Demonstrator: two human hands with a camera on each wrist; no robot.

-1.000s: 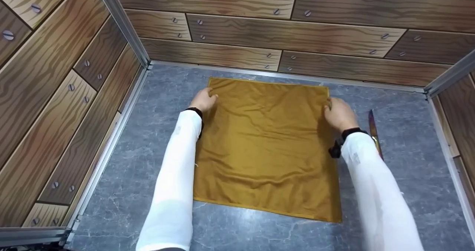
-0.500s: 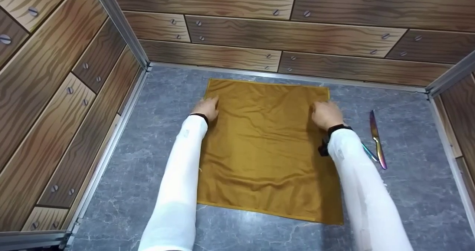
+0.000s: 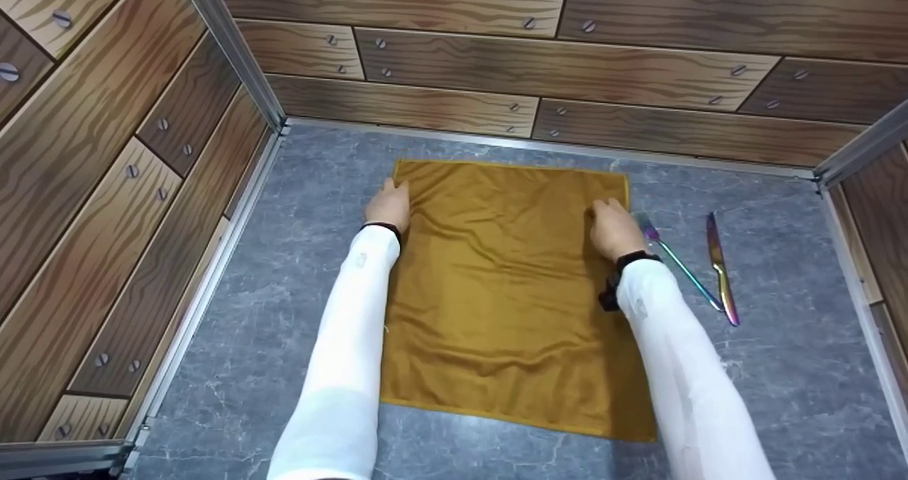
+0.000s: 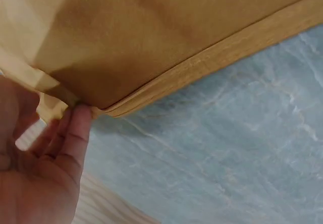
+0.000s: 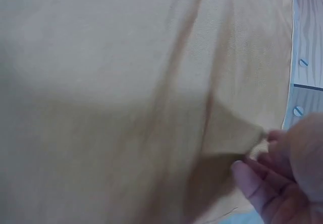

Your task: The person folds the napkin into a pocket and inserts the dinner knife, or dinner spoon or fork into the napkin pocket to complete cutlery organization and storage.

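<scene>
A mustard-yellow cloth (image 3: 489, 281) lies spread on the grey marbled surface, wrinkled across its near half. At its far left, my left hand (image 3: 389, 207) pinches the hemmed edge; the left wrist view shows the fingers (image 4: 75, 133) at the hem close to a corner. My right hand (image 3: 616, 230) is inside the right edge, below the far right corner. A raised fold of the cloth (image 5: 222, 133) is pinched between its thumb and fingers in the right wrist view. The sleeves cover parts of both side edges.
Right of the cloth lie an iridescent fork (image 3: 687, 273) and a table knife (image 3: 718, 267), their handle ends meeting. Wood-patterned walls (image 3: 454, 90) with metal edging stand at the back and both sides of the grey surface (image 3: 234, 338).
The right hand has moved left, off the edge onto the cloth, and both hands have come slightly nearer. Lately the cloth has slid a little towards me. The fork has come into sight.
</scene>
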